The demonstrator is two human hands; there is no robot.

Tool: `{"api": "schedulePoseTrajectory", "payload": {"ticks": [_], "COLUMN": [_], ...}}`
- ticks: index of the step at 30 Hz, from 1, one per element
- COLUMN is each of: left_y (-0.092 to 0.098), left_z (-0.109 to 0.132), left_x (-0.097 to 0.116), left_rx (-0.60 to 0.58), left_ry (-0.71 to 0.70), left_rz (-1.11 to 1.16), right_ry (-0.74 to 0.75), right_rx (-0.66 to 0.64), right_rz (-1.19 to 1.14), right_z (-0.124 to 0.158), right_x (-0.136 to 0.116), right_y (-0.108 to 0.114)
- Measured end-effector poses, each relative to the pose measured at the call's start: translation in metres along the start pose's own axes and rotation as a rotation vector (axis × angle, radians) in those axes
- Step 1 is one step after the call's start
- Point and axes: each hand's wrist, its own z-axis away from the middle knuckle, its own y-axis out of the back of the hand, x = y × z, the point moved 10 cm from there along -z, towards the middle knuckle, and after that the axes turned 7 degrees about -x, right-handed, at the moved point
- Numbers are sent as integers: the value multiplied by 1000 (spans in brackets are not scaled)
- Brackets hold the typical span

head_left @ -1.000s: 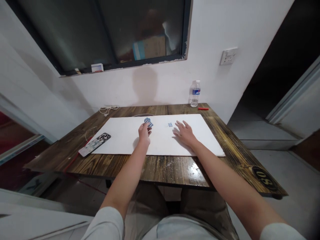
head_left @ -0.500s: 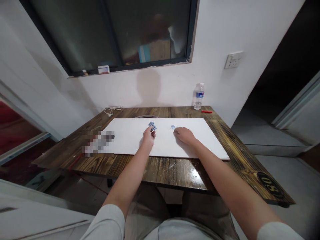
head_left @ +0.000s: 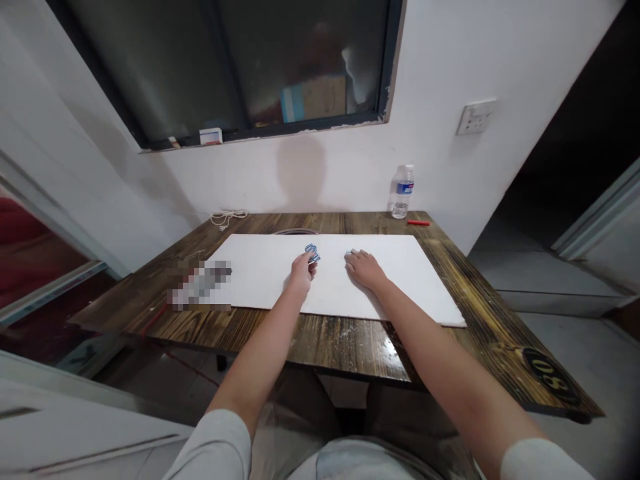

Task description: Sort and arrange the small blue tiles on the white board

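A white sheet (head_left: 260, 277) lies flat on a dark wooden table (head_left: 345, 337). My left hand (head_left: 301, 271) rests on the sheet, fingers pinched on a small bunch of blue clips (head_left: 313, 252). My right hand (head_left: 364, 268) lies on the sheet a little to the right, fingers curled down. Its fingertips cover a small blue clip, of which only a sliver shows. The two hands are a hand's width apart.
A blurred flat object (head_left: 201, 285) sits at the sheet's left edge. A water bottle (head_left: 402, 192) and a red pen (head_left: 419, 223) stand at the table's back right, a white cable (head_left: 229, 216) at the back left. A wall with a window rises behind; an open doorway lies right.
My right hand went from fingers spread flat to curled, and slid forward onto the lone blue clip. My left hand kept its pinch on the clip bunch and shifted slightly right.
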Motion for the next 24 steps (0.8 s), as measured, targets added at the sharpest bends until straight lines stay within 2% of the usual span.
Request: {"api": "schedulePoseTrajectory", "payload": {"ticks": [10,19,24], "left_y": [-13,-15,-15], "left_z": [4,7,8], "left_x": [3,5,4], "left_rx": [-112,-123,-105], "left_ry": [-78,-90,-78], "left_rz": [-268,-309,-280], "right_ry": [-9,-89,-106], "right_rx": [30,99,120], "right_rz": [-34,-184,-180], "right_z": [8,7,7], "right_x": [-6,9,12], "right_y": [23,24,26]}}
